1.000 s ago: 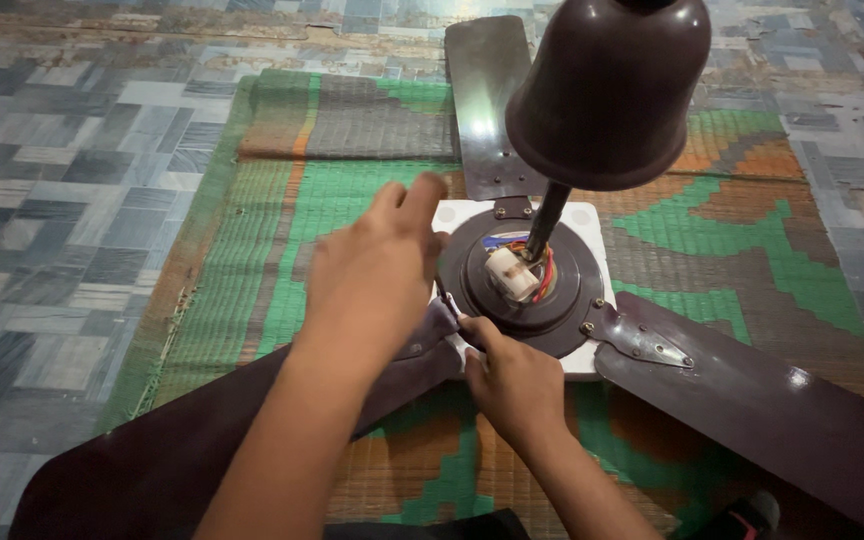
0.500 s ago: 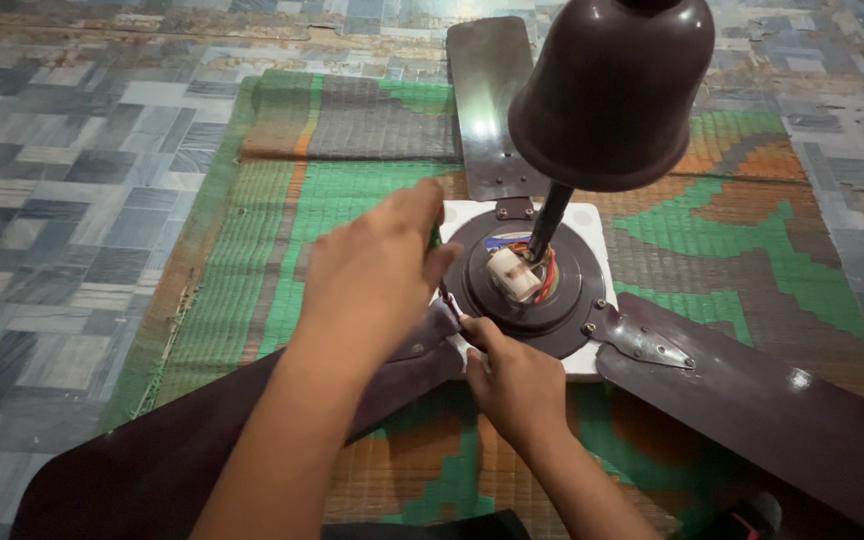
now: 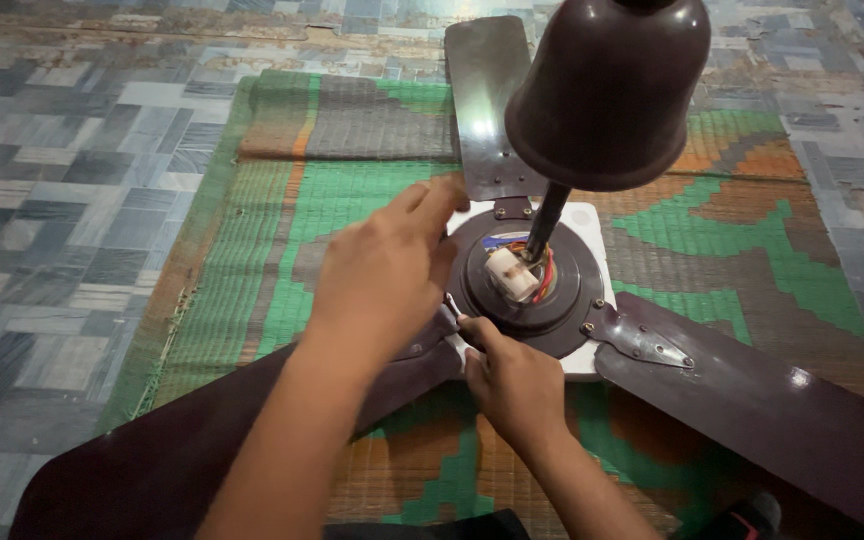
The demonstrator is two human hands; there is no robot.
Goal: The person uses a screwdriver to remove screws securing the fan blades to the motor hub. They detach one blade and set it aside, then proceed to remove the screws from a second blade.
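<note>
Nearest the viewer, a glossy dark-brown fan blade [image 3: 182, 440] lies on a woven green-and-orange mat [image 3: 252, 250], where the right hand [image 3: 514, 385] rests curled, fingertips pressed at the blade's metal bracket beside the round motor housing [image 3: 527, 290]. The left hand [image 3: 384, 270], fingers closed loosely around a thin tool whose tip is barely visible, hides that joint. Beyond, a smooth bell-shaped canopy [image 3: 607, 90] on its rod blocks the far blade [image 3: 487, 100], above patterned floor tiles [image 3: 72, 180].

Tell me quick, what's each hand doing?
Left hand: closed around a tool that is mostly hidden.
Right hand: fingertips pinched at the fan blade bracket; what they hold cannot be told.
</note>
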